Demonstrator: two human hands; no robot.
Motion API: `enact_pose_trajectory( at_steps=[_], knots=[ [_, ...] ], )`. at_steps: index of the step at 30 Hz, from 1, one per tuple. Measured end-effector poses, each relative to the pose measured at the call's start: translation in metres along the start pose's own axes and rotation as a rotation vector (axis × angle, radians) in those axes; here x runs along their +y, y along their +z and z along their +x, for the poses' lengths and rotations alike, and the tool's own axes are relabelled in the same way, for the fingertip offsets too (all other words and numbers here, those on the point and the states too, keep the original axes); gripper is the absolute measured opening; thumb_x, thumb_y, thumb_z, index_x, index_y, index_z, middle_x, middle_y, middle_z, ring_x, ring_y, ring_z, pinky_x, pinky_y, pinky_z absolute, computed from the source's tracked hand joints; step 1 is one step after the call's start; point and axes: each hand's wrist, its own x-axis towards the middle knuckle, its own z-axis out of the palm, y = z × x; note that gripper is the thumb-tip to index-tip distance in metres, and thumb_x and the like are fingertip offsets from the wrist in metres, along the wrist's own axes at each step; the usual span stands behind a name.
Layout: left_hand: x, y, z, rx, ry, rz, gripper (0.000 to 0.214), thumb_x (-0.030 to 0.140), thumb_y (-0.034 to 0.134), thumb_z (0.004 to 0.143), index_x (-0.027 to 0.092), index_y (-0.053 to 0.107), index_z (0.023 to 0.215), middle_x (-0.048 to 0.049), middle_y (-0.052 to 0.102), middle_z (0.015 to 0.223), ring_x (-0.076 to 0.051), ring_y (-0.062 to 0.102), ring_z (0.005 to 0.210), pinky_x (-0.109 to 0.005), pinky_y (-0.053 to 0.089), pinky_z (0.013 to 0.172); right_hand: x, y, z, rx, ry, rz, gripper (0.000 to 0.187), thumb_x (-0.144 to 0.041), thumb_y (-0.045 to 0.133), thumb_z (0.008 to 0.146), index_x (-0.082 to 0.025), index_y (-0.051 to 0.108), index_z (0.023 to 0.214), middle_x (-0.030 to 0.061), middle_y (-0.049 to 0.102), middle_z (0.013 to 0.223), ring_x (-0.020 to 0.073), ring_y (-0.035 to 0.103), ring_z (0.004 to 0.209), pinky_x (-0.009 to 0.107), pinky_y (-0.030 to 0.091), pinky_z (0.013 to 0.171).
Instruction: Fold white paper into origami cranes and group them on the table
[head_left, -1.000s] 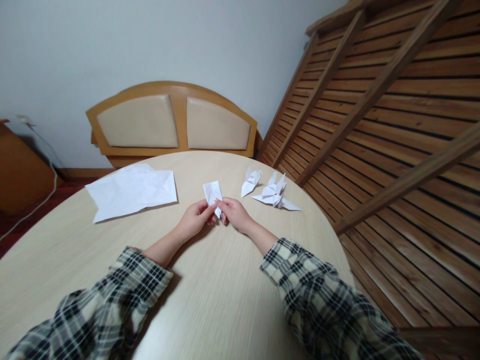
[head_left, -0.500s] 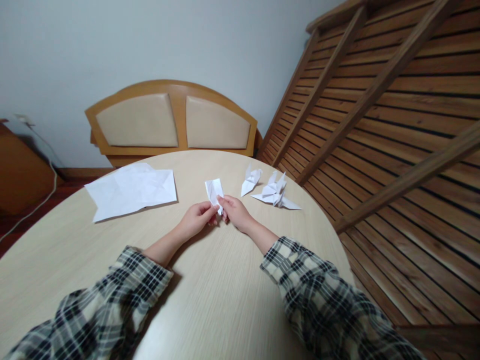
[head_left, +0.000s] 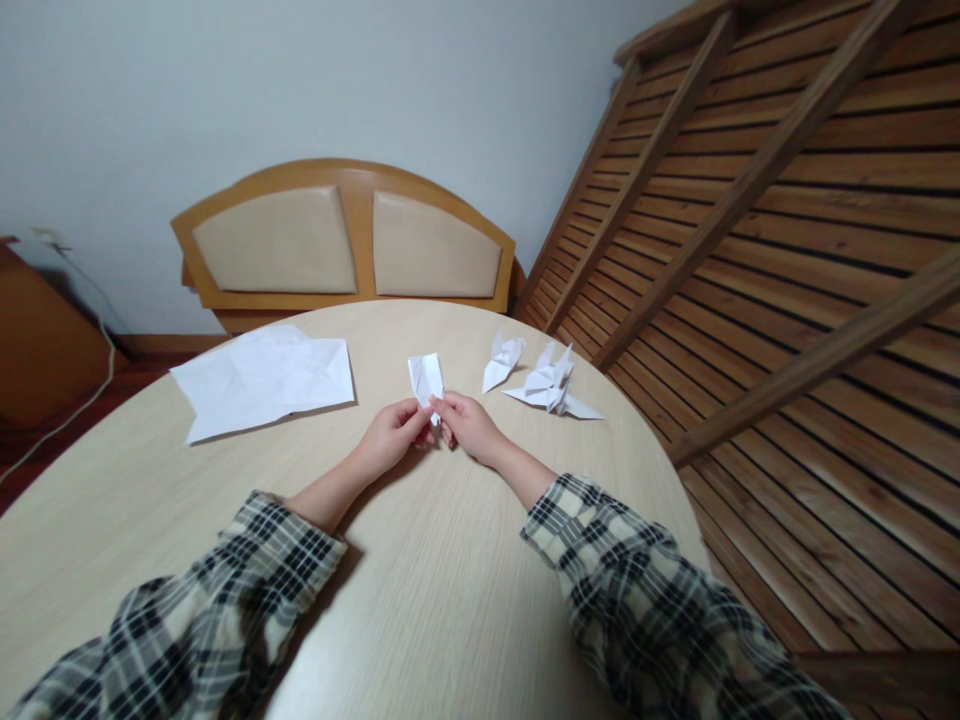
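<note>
Head view. At centre of frame: small, narrow, multi-folded white paper piece [head_left: 426, 372], gripped at its near end, far end free and pointing toward top of frame. Fingers of left hand [head_left: 390, 437] and right hand [head_left: 472, 427] pinched narrow on the paper from either side, thumbs on top and close together. Cannot tell whether touching the round, pale, wood-grained desk [head_left: 427, 580] below. Judged very light; fairly stiff along layered folds, soft and easily creased at thin edges, liable to tear if pulled hard, not likely to slip. Best held, in judgement, by light pinch at the layered end, clear of free corners.

Left of centre: flat, creased white paper [head_left: 266, 385], matt, irregular in outline; number of sheets unclear. Right of centre: single angular white folded-paper bird [head_left: 503, 363], near a cluster of sharp-pointed white paper birds [head_left: 551, 378], overlapping, exact count unclear. Lower corners: loose, wrinkled black-and-cream plaid cloth sleeves [head_left: 645, 580]. Right side: brown slatted wooden frame [head_left: 750, 230], rough-grained.
</note>
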Motion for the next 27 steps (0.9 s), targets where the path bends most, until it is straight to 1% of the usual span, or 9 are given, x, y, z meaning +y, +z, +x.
enact_pose_trajectory(
  at_steps=[5,9,13,20,23,27],
  knots=[
    [0.0012,-0.0009,-0.0002,-0.015,0.003,0.015,0.025,0.039,0.063,0.082,0.017,0.061,0.072,-0.0020,0.061,0.059,-0.012,0.052,0.053,-0.026,0.040,0.053,0.0027,-0.0005,0.0008,0.006,-0.021,0.006,0.039,-0.054,0.054,0.094,-0.020,0.054,0.076,-0.0086,0.044,0.045,0.0081,0.041,0.037,0.020,0.032,0.037],
    [0.0037,-0.0005,-0.0011,-0.030,-0.005,-0.002,0.020,0.035,0.064,0.081,0.016,0.062,0.075,-0.0016,0.061,0.060,-0.013,0.053,0.053,-0.026,0.041,0.053,0.0025,-0.0003,0.0007,0.012,-0.018,0.002,0.038,-0.053,0.055,0.094,-0.020,0.053,0.075,-0.0084,0.044,0.045,0.0083,0.041,0.038,0.020,0.032,0.038],
    [0.0035,-0.0001,-0.0012,-0.030,-0.002,-0.029,0.020,0.035,0.064,0.082,0.016,0.062,0.078,-0.0018,0.062,0.062,-0.013,0.054,0.054,-0.026,0.041,0.053,0.0028,-0.0004,0.0007,0.018,-0.003,0.005,0.039,-0.054,0.055,0.094,-0.020,0.053,0.075,-0.0078,0.047,0.047,0.0081,0.042,0.039,0.020,0.033,0.038],
    [0.0015,-0.0005,-0.0004,0.007,-0.006,-0.027,0.022,0.038,0.064,0.085,0.017,0.060,0.079,-0.0011,0.063,0.063,-0.013,0.054,0.054,-0.026,0.042,0.053,0.0012,0.0003,-0.0003,-0.023,-0.011,0.021,0.037,-0.052,0.056,0.094,-0.020,0.052,0.077,-0.0076,0.049,0.051,0.0077,0.043,0.040,0.020,0.035,0.039],
    [0.0020,-0.0007,-0.0006,-0.005,0.005,-0.002,0.023,0.039,0.063,0.085,0.017,0.059,0.079,-0.0007,0.063,0.062,-0.012,0.054,0.054,-0.026,0.042,0.054,-0.0013,0.0006,-0.0009,-0.019,-0.011,0.025,0.035,-0.050,0.055,0.095,-0.020,0.052,0.077,-0.0081,0.048,0.050,0.0077,0.043,0.040,0.020,0.034,0.039],
    [0.0023,-0.0005,-0.0009,-0.038,0.017,-0.002,0.021,0.037,0.064,0.083,0.017,0.058,0.085,-0.0007,0.064,0.064,-0.013,0.055,0.055,-0.026,0.041,0.055,-0.0043,0.0004,-0.0017,-0.009,-0.005,0.009,0.033,-0.047,0.054,0.096,-0.020,0.051,0.076,-0.0082,0.047,0.049,0.0078,0.042,0.039,0.019,0.033,0.039]
  ],
)
